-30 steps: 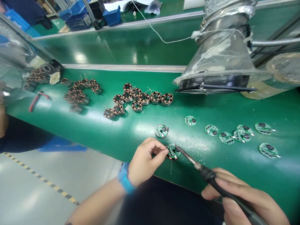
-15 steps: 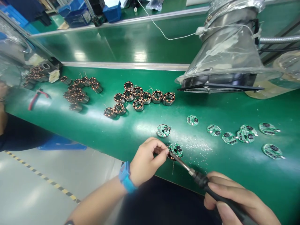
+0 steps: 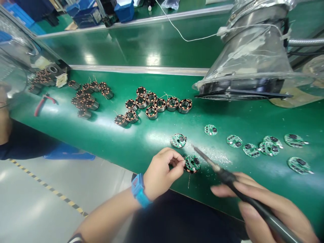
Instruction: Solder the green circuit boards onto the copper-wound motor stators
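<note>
Near the bench's front edge, a round green circuit board (image 3: 192, 163) sits on a copper-wound stator (image 3: 191, 171), a thin wire hanging from it. My left hand (image 3: 165, 170), with a blue band on its wrist, is closed in a pinch at the left edge of that assembly; what lies between the fingertips is too small to make out. In my right hand (image 3: 263, 202) is a soldering iron (image 3: 225, 175), its tip raised above the bench and apart from the board. Just behind the pinch lies another board (image 3: 178, 140), apparently on a stator too.
Several loose circuit boards (image 3: 270, 148) lie to the right. Copper-wound stators (image 3: 152, 112) stand in groups at centre and left, near red-handled pliers (image 3: 42, 104). A plastic-wrapped fume hood (image 3: 250, 67) hangs low at the back right. Another person's arm (image 3: 3, 118) shows at far left.
The soldering iron's tip has lifted off the board's left edge and moved up and away, with my right hand. My left hand keeps its pinch. The whole view has shifted slightly.
</note>
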### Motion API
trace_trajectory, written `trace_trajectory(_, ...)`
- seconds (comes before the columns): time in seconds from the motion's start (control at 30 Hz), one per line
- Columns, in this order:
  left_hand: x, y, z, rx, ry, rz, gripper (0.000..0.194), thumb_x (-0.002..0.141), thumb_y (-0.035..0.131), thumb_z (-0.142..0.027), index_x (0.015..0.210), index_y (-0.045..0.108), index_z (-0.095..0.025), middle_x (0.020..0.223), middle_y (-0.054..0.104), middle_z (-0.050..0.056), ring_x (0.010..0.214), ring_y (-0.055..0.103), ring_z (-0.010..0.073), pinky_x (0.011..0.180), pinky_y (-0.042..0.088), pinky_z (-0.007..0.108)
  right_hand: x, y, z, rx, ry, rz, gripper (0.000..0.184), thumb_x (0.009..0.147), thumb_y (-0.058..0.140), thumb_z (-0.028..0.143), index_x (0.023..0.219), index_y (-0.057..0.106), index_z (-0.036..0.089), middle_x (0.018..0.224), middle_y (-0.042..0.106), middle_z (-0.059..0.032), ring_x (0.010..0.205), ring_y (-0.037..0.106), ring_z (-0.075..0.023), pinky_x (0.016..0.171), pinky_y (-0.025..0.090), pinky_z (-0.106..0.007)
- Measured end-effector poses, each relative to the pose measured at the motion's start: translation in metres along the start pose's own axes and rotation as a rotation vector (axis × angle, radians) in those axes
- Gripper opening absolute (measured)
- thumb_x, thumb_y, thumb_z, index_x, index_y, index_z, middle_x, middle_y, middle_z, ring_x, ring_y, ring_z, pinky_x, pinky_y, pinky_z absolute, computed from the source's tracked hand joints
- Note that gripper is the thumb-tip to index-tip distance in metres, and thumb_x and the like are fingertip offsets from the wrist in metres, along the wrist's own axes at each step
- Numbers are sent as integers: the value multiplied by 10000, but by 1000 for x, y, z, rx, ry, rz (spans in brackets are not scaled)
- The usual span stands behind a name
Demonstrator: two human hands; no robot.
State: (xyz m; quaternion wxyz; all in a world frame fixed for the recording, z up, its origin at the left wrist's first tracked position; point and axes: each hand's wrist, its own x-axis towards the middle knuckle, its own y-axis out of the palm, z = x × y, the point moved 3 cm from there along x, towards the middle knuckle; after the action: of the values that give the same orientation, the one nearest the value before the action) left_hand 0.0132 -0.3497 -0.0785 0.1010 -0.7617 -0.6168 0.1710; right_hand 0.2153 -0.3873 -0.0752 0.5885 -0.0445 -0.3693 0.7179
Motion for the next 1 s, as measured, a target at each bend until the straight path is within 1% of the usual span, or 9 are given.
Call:
trace_trajectory(0.07, 3, -1, -3, 31, 28, 31, 97, 770, 557, -68, 742, 581, -158, 747, 574, 9, 656, 568, 106, 643, 503, 225, 17, 11, 1, -56, -117, 82, 273, 853, 487, 163, 1107, 526, 255, 1042, 672, -40, 1020, 613, -183, 884, 501, -346)
trace_trajectory(0.13, 6, -2, -4, 70, 72, 75, 93, 782, 565, -84, 738, 589, -163, 742, 580, 10, 663, 572, 112, 643, 509, 232, 28, 21, -1, -75, -163, 124, 293, 832, 524, 115, 1087, 516, 261, 1194, 594, -56, 1125, 550, -194, 891, 490, -364)
trace_trajectory(0.2, 4, -4, -3, 103, 130, 76, 70, 811, 561, -116, 811, 608, -169, 785, 600, 24, 696, 592, 122, 667, 523, 249, 32, 28, -2, -61, -155, 124, 312, 808, 561, 95, 1069, 504, 257, 1199, 583, -57, 1145, 534, -196, 899, 484, -376)
trace_trajectory(0.3, -9, -8, 3, 172, 297, -22, 191, 841, 547, -136, 1021, 595, -180, 934, 625, 68, 838, 620, 152, 759, 535, 292, 29, 32, -2, -43, -126, 89, 327, 792, 588, 93, 1064, 489, 244, 1154, 602, -58, 1095, 565, -185, 882, 495, -363)
trace_trajectory(0.4, -26, -5, 6, 218, 457, -27, 197, 836, 574, -140, 1014, 630, -202, 908, 654, 63, 828, 636, 150, 734, 547, 270, 25, 33, 0, -41, -121, 61, 329, 789, 596, 91, 1059, 478, 237, 1129, 613, -62, 1046, 586, -178, 851, 504, -356)
trace_trajectory(0.57, -32, 10, -2, 22, 389, -48, 74, 794, 636, -137, 831, 685, -179, 777, 681, 51, 685, 656, 129, 645, 556, 230, 23, 34, -1, -49, -112, 45, 314, 800, 588, 96, 1058, 466, 228, 1115, 611, -68, 1017, 589, -170, 829, 502, -349)
trace_trajectory(0.7, -28, 20, -8, -15, 313, -225, 84, 769, 621, -92, 796, 648, -167, 766, 669, 50, 714, 650, 142, 667, 553, 256, 20, 37, -1, -101, -155, 50, 312, 800, 582, 80, 1061, 465, 205, 1138, 589, -95, 1038, 567, -177, 836, 488, -355)
trace_trajectory(0.83, -28, 20, -4, 111, 204, -356, 124, 797, 558, -64, 818, 584, -183, 781, 669, 29, 735, 646, 136, 679, 547, 247, 18, 39, -1, -141, -178, 31, 334, 794, 590, 83, 1076, 463, 207, 1154, 579, -104, 1051, 555, -194, 845, 478, -386)
trace_trajectory(1.0, -31, 13, -12, 521, 460, -156, 183, 861, 508, -86, 1017, 587, -140, 900, 674, 84, 824, 620, 178, 755, 541, 306, 18, 40, 1, -138, -187, 21, 359, 788, 593, 72, 1098, 470, 204, 1127, 598, -96, 1027, 572, -191, 851, 474, -392)
